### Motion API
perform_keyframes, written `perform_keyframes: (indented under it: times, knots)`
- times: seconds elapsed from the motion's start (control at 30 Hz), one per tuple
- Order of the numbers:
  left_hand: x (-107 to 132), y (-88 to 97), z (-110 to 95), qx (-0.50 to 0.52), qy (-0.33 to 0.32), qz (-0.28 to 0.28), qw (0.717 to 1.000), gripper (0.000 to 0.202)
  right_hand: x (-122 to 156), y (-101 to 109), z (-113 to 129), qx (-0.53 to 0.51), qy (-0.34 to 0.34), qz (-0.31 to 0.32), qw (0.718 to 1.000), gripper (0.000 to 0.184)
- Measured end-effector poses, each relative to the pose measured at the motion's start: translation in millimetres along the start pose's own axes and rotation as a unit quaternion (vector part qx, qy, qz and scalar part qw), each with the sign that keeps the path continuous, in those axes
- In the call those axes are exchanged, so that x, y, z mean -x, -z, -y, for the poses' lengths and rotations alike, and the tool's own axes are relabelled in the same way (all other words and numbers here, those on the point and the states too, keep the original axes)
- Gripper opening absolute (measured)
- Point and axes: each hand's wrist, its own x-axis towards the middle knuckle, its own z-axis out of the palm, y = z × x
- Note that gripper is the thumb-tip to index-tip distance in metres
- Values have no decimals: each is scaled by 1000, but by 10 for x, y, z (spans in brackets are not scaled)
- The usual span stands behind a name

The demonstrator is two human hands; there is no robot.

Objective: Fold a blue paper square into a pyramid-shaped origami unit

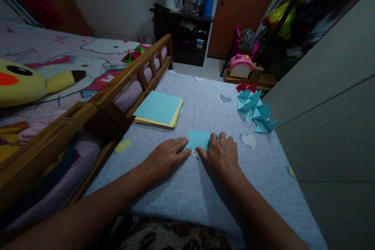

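Note:
A small light-blue piece of paper, folded into a rectangle, lies on the patterned cloth in front of me. At its left edge rests my left hand, fingers stretched out and nearly flat, index finger and thumb at the paper's corner. My right hand covers the right end, its fingers bent over the paper and the thumb at the near edge. Beyond my left hand sits a stack of square paper, light blue on top with yellow and orange sheets below. Folded light-blue paper pieces with pointed tips stand at the right.
Red folded paper sits behind the blue pieces. A wooden bed rail borders the cloth-covered surface on the left, with a yellow plush toy on the bed. A pale cabinet panel rises along the right.

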Motion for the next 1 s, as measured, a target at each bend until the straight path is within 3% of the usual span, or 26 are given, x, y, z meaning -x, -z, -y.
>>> perform_keyframes:
  times: [0.37,0.63,1.0]
  knots:
    - [-9,16,-5,4,0,-28,1000,27,-18,-59,-94,-5,0,16,1000,84]
    - [5,46,3,22,0,-41,999,26,66,-79,-379,-14,33,23,999,71]
    - [32,21,25,20,-4,-46,999,27,191,-230,-783,-15,29,-15,999,65]
